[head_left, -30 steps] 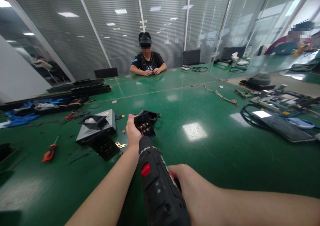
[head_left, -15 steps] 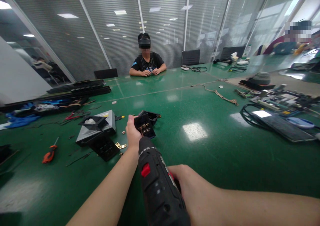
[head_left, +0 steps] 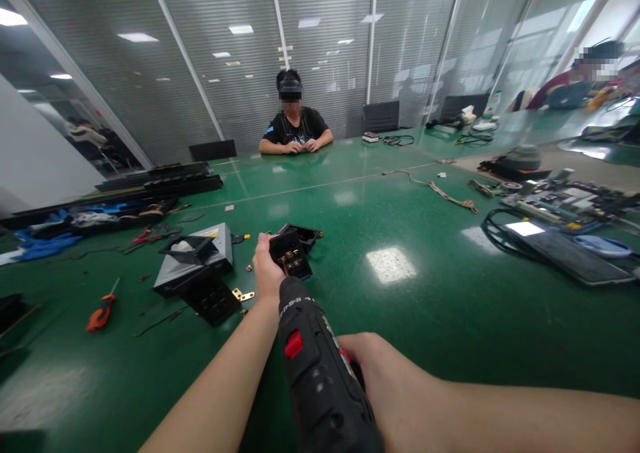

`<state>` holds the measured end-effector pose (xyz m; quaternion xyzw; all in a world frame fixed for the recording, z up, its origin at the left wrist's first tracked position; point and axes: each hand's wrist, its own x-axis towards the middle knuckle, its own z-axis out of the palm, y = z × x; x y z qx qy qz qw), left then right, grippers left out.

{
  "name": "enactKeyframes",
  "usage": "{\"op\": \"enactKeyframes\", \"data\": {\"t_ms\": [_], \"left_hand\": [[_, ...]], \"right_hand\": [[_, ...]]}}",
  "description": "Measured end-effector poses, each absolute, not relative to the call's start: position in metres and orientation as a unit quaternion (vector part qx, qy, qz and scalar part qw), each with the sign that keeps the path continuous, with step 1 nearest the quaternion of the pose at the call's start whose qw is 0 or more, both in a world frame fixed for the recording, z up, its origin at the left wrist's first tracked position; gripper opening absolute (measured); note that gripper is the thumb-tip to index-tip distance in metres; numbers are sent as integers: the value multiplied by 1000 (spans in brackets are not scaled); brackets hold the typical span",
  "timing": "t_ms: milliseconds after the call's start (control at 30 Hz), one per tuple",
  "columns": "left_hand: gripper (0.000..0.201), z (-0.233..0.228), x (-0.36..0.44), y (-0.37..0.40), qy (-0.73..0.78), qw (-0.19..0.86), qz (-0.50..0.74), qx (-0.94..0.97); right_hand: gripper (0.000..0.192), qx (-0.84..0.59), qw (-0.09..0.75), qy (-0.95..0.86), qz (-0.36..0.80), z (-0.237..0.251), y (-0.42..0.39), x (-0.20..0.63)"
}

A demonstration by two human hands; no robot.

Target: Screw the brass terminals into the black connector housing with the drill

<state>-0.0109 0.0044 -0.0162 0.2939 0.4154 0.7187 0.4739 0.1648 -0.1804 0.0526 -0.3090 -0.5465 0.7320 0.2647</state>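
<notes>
My right hand (head_left: 377,366) is closed round the grip of a black cordless drill (head_left: 315,353) with a red switch on top. The drill points forward, its bit reaching toward the brass-coloured parts in a black plastic housing (head_left: 293,256). My left hand (head_left: 267,266) grips that housing by its left side and holds it tilted; most of its fingers are hidden behind it. Just behind lies another black housing (head_left: 307,234). Left of my left wrist are a black panel (head_left: 213,299) and several small brass plates (head_left: 243,295).
A grey metal box (head_left: 220,239) carries a black frame part (head_left: 193,249). An orange screwdriver (head_left: 101,311) lies at the left, black strips (head_left: 160,179) behind it. Circuit boards (head_left: 570,199) and a cable (head_left: 493,229) occupy the right. Across the green table sits a person (head_left: 296,129).
The view has shifted very slightly. Both hands, the drill and the housing keep nearly the same places, and the drill's numbered collar has turned a little.
</notes>
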Motion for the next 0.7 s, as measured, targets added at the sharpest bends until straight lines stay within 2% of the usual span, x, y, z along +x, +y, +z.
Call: {"op": "enactKeyframes", "data": {"t_ms": [200, 700], "left_hand": [[52, -19, -13, 7, 433, 465, 711, 301], [57, -19, -14, 6, 456, 450, 697, 323]], "right_hand": [[41, -303, 286, -563, 714, 56, -180, 166], [44, -298, 262, -563, 725, 53, -180, 167]]}}
